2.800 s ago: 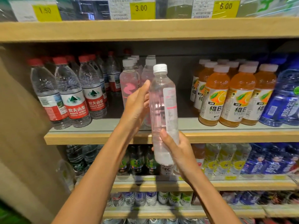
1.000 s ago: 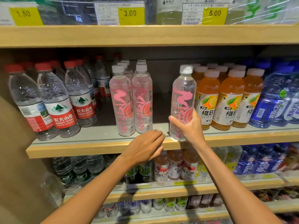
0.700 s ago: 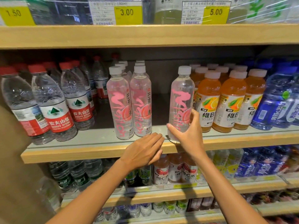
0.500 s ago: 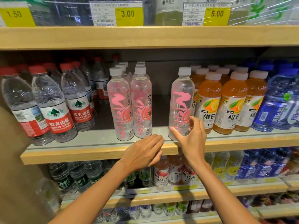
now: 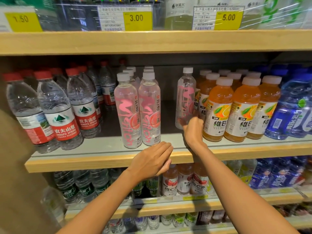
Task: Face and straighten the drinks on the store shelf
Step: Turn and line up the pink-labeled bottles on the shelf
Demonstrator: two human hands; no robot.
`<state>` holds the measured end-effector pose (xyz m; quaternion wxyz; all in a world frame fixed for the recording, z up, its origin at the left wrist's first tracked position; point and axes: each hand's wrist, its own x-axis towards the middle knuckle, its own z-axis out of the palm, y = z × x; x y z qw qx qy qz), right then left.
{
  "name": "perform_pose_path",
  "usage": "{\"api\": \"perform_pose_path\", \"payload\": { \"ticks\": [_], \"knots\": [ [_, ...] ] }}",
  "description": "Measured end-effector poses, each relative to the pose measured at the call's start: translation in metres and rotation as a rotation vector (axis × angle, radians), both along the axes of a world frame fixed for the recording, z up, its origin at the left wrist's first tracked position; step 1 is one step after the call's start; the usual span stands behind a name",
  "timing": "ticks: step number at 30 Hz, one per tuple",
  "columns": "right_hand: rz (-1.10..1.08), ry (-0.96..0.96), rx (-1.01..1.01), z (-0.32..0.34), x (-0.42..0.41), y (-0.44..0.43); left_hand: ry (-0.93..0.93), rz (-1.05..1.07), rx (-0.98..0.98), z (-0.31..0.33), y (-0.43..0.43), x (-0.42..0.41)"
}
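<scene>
1. The lone pink-lettered bottle (image 5: 185, 98) has gone deeper onto the shelf (image 5: 101, 160) than half a second ago
2. Red-capped water bottles (image 5: 59, 112) stand at the left, two pink bottles (image 5: 138, 112) beside them
3. The left hand (image 5: 152, 157) lies on the shelf lip, fingers straight and together
4. The right hand (image 5: 192, 129) curls round the lone bottle's base, just beside the orange drinks (image 5: 231, 112)

The grey wood-edged shelf (image 5: 101, 149) carries red-capped clear water bottles (image 5: 59, 115), pink-printed clear bottles (image 5: 128, 112), orange juice bottles (image 5: 219, 107) and blue bottles (image 5: 285, 115).
</scene>
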<state>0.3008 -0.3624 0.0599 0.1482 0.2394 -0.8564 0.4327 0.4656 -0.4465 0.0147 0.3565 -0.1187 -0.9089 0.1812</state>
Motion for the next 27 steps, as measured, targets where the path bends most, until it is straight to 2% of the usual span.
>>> {"api": "perform_pose_path", "payload": {
  "ticks": [6, 10, 13, 15, 18, 22, 27],
  "knots": [
    [0.002, -0.054, -0.027, 0.004, 0.006, 0.006, -0.029, 0.018, 0.085, 0.010, 0.006, 0.007],
    [0.063, 0.119, -0.134, 0.001, 0.035, 0.018, 0.101, 0.001, 0.222, 0.011, 0.006, 0.027],
    [0.329, -0.057, -0.280, 0.004, 0.061, 0.013, 0.311, 0.091, 0.267, 0.004, -0.013, 0.056],
    [0.457, -0.180, -0.287, 0.007, 0.072, 0.002, 0.359, 0.193, 0.266, 0.000, -0.031, 0.076],
    [0.503, -0.256, -0.247, 0.009, 0.080, -0.018, 0.321, 0.294, 0.273, -0.001, -0.056, 0.093],
    [0.462, -0.226, -0.258, 0.008, 0.081, -0.031, 0.252, 0.367, 0.209, -0.007, -0.073, 0.094],
    [0.459, -0.154, -0.262, 0.009, 0.082, -0.035, 0.257, 0.401, 0.186, -0.013, -0.078, 0.094]
  ]
}}
